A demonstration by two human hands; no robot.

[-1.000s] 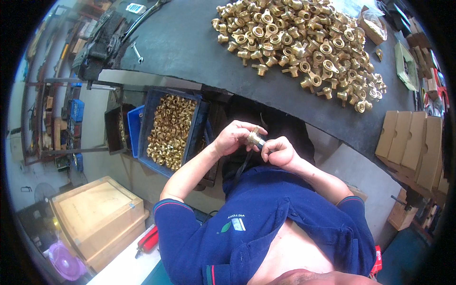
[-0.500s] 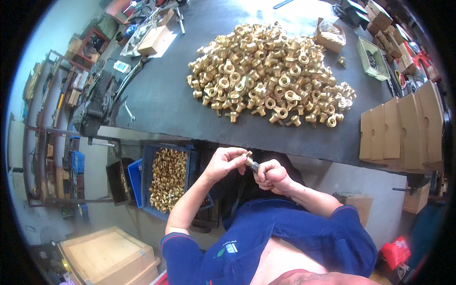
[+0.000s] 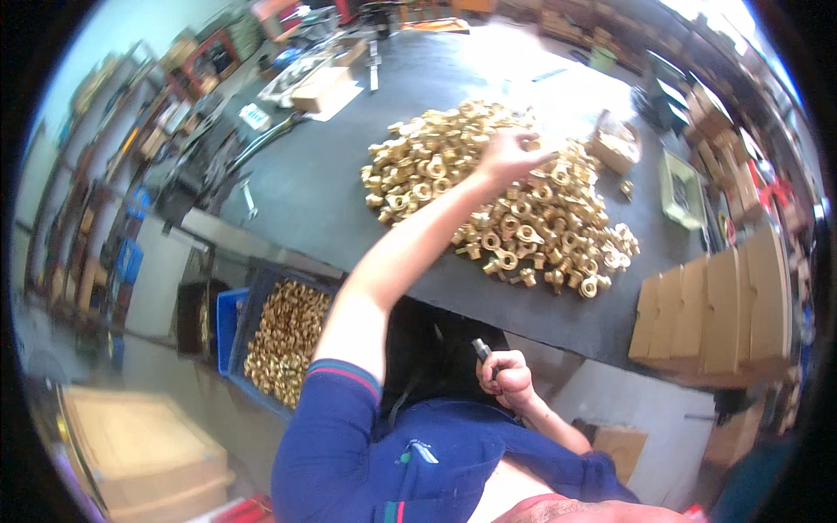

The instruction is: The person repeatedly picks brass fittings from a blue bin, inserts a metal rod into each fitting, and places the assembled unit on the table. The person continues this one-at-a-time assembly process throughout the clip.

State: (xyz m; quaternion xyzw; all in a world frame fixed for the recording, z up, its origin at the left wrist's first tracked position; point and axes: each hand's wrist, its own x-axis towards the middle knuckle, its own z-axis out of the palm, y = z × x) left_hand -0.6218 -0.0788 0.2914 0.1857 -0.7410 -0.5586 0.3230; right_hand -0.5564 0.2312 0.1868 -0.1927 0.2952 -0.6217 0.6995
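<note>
A large heap of brass fittings [image 3: 523,231], several with ring-shaped ends, covers the middle of the dark tabletop [image 3: 296,196]. My left hand [image 3: 508,159] reaches out over the upper part of the heap. Thumb and fingers look apart, somewhat blurred, with no fitting visible between them. Close to my body, below the table edge, my right hand [image 3: 508,376] is closed round a short metal tool [image 3: 481,348]. The tool's bare cylindrical end points up and left; the rest is hidden in the fist.
Left of my legs is a blue crate [image 3: 281,403] with many brass pieces. On the table lie a wrench [image 3: 250,199], an open carton [image 3: 615,144] and a pale green tray [image 3: 681,190]. Cardboard bins [image 3: 711,309] line the right edge. A wooden box [image 3: 144,440] stands lower left.
My left hand has left the tool's tip, where it held a brass fitting, and stretched forward over the heap. My right hand keeps the tool, now bare. The view has shifted.
</note>
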